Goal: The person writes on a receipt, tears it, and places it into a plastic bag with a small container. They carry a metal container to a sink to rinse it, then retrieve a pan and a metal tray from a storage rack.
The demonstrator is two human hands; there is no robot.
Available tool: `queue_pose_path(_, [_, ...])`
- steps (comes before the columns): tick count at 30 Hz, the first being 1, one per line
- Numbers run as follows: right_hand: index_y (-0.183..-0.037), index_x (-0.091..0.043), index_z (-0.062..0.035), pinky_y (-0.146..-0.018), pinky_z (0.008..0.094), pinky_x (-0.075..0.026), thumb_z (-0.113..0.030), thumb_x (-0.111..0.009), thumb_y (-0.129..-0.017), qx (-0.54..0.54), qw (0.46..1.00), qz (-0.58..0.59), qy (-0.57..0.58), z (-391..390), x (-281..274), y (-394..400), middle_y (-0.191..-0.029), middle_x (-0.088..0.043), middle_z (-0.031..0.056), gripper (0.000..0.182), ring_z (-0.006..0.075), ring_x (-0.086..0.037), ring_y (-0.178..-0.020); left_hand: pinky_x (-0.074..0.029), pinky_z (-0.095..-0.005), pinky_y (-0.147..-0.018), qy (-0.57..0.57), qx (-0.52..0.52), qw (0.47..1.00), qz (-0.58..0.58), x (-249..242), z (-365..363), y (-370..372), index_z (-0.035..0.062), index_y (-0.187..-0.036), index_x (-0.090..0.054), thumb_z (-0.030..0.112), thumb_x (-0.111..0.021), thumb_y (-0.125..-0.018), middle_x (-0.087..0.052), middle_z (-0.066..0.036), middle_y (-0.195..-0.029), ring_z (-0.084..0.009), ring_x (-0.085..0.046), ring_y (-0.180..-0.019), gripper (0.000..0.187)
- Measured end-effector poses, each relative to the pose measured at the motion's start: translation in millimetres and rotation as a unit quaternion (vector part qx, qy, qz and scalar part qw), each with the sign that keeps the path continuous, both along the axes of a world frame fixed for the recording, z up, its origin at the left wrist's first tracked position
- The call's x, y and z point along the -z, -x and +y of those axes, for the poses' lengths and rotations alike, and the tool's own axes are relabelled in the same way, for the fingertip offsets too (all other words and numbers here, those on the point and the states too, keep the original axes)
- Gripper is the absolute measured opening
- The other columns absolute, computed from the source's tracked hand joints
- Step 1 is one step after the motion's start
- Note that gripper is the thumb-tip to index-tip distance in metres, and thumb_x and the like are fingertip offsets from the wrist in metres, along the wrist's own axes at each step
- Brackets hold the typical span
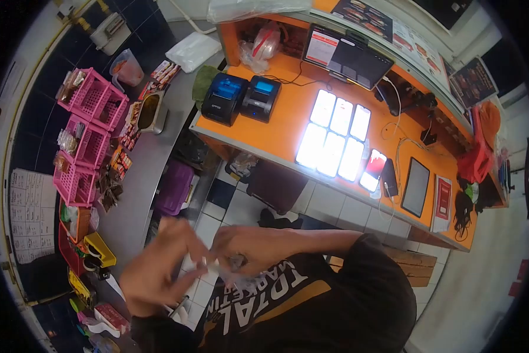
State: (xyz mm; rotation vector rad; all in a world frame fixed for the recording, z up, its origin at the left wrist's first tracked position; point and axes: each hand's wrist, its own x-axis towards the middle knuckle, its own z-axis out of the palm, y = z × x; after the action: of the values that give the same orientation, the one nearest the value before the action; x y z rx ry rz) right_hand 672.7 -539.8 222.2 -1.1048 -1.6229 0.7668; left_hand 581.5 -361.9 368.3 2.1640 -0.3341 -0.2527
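My left hand (158,267) is raised in front of my chest, smeared by motion, its thumb and fingers curled toward a small whitish bit between the hands. Close beside it, my right hand (244,250) is bent inward with its fingers closed. A crumpled piece of clear plastic (244,282) shows under the right hand, against my dark printed shirt (317,306). The fingertips of both hands nearly meet at the whitish bit, which is too blurred to name.
Several lit phones (329,147) lie on the orange desk (235,141), with two small printers (224,97), a monitor (347,56) and a dark tablet (416,187). Pink baskets (93,100) and a metal container (152,112) stand on the steel counter (143,194) at left. A purple bin (175,187) sits below.
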Motion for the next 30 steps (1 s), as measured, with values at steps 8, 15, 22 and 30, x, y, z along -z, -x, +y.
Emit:
queue_pose_path(8, [-0.088, -0.059, -0.0089, -0.078, 0.0313, -0.050, -0.013, -0.062, -0.072, 0.146, 0.915, -0.358, -0.115, 18, 27, -10, -0.090, -0.056, 0.0022, 0.017, 0.0196, -0.056, -0.090, -0.039, -0.0272, -0.080, 0.374, -0.183, 0.889, 0.190, 183, 58, -10, 0.0108, -0.088, -0.039, -0.003, -0.062, -0.080, -0.057, -0.006, -0.088, -0.0133, -0.053, -0.085, 0.028])
queue_pose_path(15, [-0.080, -0.065, -0.0035, -0.071, 0.0399, -0.052, -0.019, -0.068, -0.069, 0.157, 0.895, -0.366, 0.201, -8, 85, 6, -0.080, -0.065, 0.0111, 0.019, 0.0282, -0.064, -0.079, -0.039, -0.0263, -0.086, 0.448, -0.218, 0.828, 0.257, 265, 14, 44, 0.0134, -0.091, -0.039, 0.003, -0.059, -0.088, -0.062, -0.009, -0.099, -0.0136, -0.053, -0.095, 0.022])
queue_pose_path(22, [-0.078, -0.069, 0.0001, -0.064, 0.0360, -0.052, -0.032, -0.069, -0.076, 0.268, 0.830, 0.069, 0.485, -40, 100, 7, -0.072, -0.067, 0.0131, 0.032, 0.0238, -0.063, -0.062, -0.038, -0.0281, -0.088, 0.422, -0.265, 0.853, 0.155, 218, -61, 62, 0.0073, -0.101, -0.041, -0.006, -0.054, -0.084, -0.056, -0.011, -0.109, -0.0154, -0.050, -0.091, 0.025])
queue_pose_path(30, [-0.097, -0.066, 0.0035, -0.083, 0.0280, -0.053, -0.016, -0.062, -0.089, 0.249, 0.685, 0.534, 0.429, -6, 113, 16, -0.097, -0.068, 0.0099, 0.022, 0.0170, -0.066, -0.088, -0.034, -0.0444, -0.086, -0.036, -0.217, 0.975, -0.004, 170, -53, 59, 0.0000, -0.112, -0.049, 0.006, -0.064, -0.078, -0.054, -0.017, -0.094, -0.0331, -0.048, -0.091, 0.038])
